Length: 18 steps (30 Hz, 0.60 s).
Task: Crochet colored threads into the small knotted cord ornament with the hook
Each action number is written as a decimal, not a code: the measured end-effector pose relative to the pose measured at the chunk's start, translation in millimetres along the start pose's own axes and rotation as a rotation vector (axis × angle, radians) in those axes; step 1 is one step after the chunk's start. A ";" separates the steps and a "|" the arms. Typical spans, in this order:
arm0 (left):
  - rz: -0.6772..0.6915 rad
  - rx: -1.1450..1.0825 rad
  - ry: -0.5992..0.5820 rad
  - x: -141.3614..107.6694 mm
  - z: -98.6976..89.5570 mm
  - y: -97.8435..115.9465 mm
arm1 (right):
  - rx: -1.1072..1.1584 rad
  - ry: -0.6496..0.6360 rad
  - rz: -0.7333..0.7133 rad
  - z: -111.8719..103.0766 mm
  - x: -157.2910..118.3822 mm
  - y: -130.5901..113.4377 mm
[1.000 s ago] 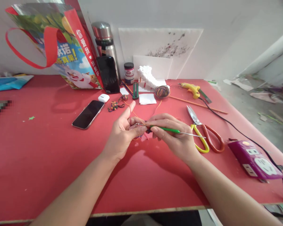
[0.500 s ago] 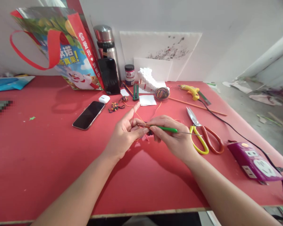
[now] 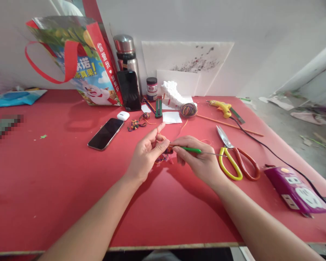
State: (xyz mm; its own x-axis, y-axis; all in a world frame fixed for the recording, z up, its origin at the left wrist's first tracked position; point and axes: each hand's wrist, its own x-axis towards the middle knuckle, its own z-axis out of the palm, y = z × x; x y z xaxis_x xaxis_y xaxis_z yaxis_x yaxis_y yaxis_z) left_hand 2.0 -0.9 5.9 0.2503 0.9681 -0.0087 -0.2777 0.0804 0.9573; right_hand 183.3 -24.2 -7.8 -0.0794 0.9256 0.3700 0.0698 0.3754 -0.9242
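Observation:
My right hand (image 3: pixel 197 156) is closed around a crochet hook (image 3: pixel 191 149) with a green grip, its thin metal shaft sticking out to the right. Between thumb and fingers, my left hand (image 3: pixel 146 152) pinches a small dark multicoloured crochet piece (image 3: pixel 168 150), mostly covered by the fingers. Yarn runs over the raised left index finger. The hook's tip meets the piece beside the left thumb, and its exact end is hidden. Loose yarn ends (image 3: pixel 161 158) dangle below. A ball of multicoloured yarn (image 3: pixel 188 110) lies beyond my hands, with a strand leading toward them.
Scissors (image 3: pixel 229 154) and a purple power strip (image 3: pixel 297 190) lie to the right, a yellow glue gun (image 3: pixel 220 107) behind them. A phone (image 3: pixel 105 134), earbud case (image 3: pixel 123 115) and small crocheted piece (image 3: pixel 136 125) are on the left. A shopping bag (image 3: pixel 95 79) and steel flask (image 3: pixel 127 54) stand behind.
The view has shifted slightly, so everything sits a little lower and to the right. The left thumb has risen on the crochet piece, and more of the piece and its loose ends shows.

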 end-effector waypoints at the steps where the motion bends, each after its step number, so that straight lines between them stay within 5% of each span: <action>1: 0.009 0.014 0.018 0.4 0.1 -0.6 | -0.011 -0.002 -0.002 0.2 0.0 1.1; 18: 0.003 0.133 0.134 5.5 -6.4 -3.1 | 0.029 0.000 -0.009 2.4 0.0 -0.7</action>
State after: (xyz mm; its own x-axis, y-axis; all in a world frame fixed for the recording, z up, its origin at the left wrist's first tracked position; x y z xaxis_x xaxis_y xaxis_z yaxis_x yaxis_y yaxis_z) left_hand -1.7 5.8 1.0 0.1213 0.9920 -0.0354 -0.1511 0.0537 0.9871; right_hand 181.0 -24.6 -7.4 -0.0798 0.9221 0.3787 0.0401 0.3826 -0.9231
